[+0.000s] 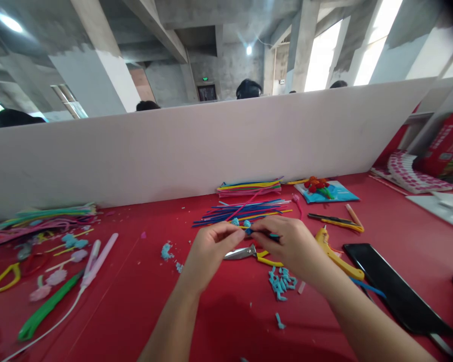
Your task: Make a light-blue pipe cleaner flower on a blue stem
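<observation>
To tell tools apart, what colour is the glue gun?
The glue gun is yellow, seen in the head view.

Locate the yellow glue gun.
Head view, right of centre: the yellow glue gun lies on the red tabletop between the right hand and the flat black slab.

The left forearm [177, 317] rises from the bottom edge, left of centre, and the right forearm [355, 306] from the lower right. Mid-frame, left hand [215, 246] and right hand [289, 239] pinch close together, fingers [222, 229] curled.
</observation>
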`<state>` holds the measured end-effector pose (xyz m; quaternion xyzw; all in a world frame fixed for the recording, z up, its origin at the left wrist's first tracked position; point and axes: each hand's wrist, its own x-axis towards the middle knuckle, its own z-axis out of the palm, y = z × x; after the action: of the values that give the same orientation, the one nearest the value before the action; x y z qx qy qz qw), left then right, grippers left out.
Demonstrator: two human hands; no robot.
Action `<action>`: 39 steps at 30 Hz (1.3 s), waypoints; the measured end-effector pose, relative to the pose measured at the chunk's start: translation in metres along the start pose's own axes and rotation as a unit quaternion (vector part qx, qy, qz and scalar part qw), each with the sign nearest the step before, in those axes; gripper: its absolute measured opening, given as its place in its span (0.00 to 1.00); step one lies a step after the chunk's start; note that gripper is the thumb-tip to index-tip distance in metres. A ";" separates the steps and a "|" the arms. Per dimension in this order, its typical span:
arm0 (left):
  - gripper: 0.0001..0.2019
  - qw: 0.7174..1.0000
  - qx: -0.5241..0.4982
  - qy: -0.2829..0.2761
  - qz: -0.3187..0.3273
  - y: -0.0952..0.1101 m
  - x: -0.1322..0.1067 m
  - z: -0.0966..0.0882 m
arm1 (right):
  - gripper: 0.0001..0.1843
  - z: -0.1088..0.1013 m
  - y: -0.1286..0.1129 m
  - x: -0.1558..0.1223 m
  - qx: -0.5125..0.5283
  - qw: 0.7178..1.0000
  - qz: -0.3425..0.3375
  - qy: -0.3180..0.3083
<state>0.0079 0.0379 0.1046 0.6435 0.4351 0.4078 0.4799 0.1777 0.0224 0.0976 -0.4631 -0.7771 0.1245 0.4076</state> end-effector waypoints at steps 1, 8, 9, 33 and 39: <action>0.08 0.999 -0.039 -0.022 -0.024 -0.001 0.001 -0.002 | 0.06 -0.002 -0.001 0.000 0.015 1.000 -0.008 -0.001; 0.05 0.980 -0.174 -0.066 -0.071 -0.008 0.003 0.001 | 0.06 -0.006 -0.006 -0.003 0.053 0.998 -0.027 -0.004; 0.05 0.980 -0.176 -0.068 -0.071 -0.008 0.003 0.001 | 0.07 -0.007 -0.007 -0.003 0.055 0.998 -0.024 -0.009; 0.07 0.991 -0.121 0.058 0.020 -0.007 -0.001 0.011 | 0.03 -0.001 -0.020 -0.009 -0.067 0.991 -0.059 0.101; 0.06 0.988 -0.042 0.108 0.107 -0.008 -0.005 0.020 | 0.05 0.005 -0.020 -0.006 -0.007 0.994 -0.010 0.111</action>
<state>0.0234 0.0291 0.0920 0.6176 0.3959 0.5416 0.4104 0.1629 0.0080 0.1024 -0.4687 -0.7330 0.0629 0.4890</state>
